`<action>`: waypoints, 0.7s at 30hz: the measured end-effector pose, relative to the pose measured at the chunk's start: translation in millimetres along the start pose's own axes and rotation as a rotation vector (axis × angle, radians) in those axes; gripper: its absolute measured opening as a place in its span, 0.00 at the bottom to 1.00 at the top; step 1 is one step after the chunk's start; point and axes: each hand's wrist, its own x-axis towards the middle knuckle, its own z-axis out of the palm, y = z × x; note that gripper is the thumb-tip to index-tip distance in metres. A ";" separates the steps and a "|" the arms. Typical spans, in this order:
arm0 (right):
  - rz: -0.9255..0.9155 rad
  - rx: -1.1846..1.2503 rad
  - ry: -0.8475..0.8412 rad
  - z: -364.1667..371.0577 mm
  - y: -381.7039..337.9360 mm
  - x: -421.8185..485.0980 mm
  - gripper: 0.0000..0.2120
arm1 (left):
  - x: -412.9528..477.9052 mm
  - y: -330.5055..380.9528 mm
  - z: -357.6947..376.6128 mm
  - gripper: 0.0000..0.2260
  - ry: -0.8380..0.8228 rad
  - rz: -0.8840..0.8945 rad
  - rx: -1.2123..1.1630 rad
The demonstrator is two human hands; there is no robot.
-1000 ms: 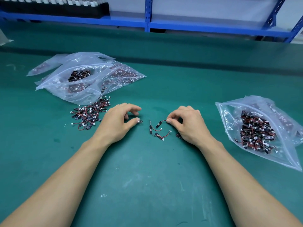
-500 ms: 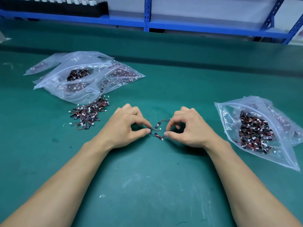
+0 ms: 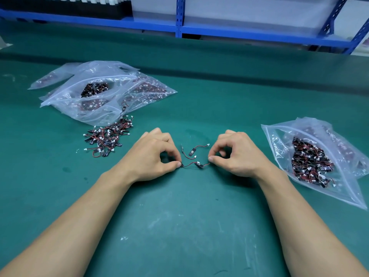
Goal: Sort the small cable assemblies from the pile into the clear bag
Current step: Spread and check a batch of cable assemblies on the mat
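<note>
Green mat (image 3: 179, 226) underneath everything, scuffed with pale marks toward the near side. Blue rack (image 3: 239, 34) along the far edge. Heap of clear bags (image 3: 139, 90) at far left, lying flat and overlapping, stuffed with red-and-black cables, the top one gaping open. Single bag (image 3: 279, 136) at right, zip edge facing the hands, dark mass of cables inside, well apart from the heap. Bare forearms reaching in from the two near corners. Left hand (image 3: 151, 156) and right hand (image 3: 239, 154) side by side at centre, near each other, not touching. Both with thumb and forefinger pinched tight and the other fingers curled, each nipping one end of the cable (image 3: 188, 165) stretched between them, low over the mat. One piece or two hooked together: cannot tell. Pile (image 3: 107, 136) of cables on the mat just in front of the heap, left of the left hand. Two loose cables (image 3: 196, 149) just beyond the held one, between the hands. Stray (image 3: 124, 106) lying on the heap's near edge
</note>
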 end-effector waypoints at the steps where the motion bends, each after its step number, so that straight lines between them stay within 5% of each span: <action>1: 0.005 -0.002 0.011 -2.0 1.1 -0.2 0.07 | -0.3 0.0 -0.4 0.05 -0.003 0.003 -0.001; 9: 0.120 -0.044 0.227 -7.3 9.3 1.8 0.11 | -1.7 0.7 -0.4 0.05 -0.034 0.023 -0.046; 13: 0.147 -0.050 0.204 -4.2 8.4 2.0 0.07 | -1.7 2.6 -1.8 0.03 -0.038 0.030 -0.063; 17: 0.168 0.034 0.304 -11.0 6.3 0.2 0.07 | -0.3 -4.8 -10.4 0.05 0.146 -0.042 -0.025; 21: 0.094 0.011 0.165 -21.3 2.2 -5.8 0.10 | -1.8 -20.4 -16.8 0.10 0.160 -0.200 0.047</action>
